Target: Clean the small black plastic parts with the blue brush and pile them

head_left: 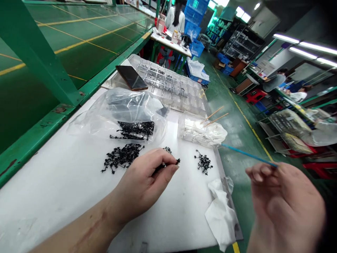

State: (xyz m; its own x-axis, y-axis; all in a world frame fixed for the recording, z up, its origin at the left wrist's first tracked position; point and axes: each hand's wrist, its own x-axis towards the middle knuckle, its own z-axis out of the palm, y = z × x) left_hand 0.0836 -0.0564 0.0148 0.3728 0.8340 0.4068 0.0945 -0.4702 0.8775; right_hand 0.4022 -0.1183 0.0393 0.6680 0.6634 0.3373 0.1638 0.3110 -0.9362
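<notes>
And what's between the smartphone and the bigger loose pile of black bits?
In the head view, a clear plastic bag with more black bits inside lies between the smartphone and that loose pile.

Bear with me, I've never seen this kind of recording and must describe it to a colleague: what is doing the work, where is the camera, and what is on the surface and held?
No machine does the handling: these are a person's bare hands. The single picture comes from a camera worn on that person's head, looking forward and down.

The left hand pinches a small black part between its fingers. The right hand holds a thin blue stick.

On the white tabletop lie a larger black pile, a smaller black pile, a clear plastic bag with more black parts inside, and a crumpled white tissue. Farther back are a smartphone and a clear compartment tray.
</notes>
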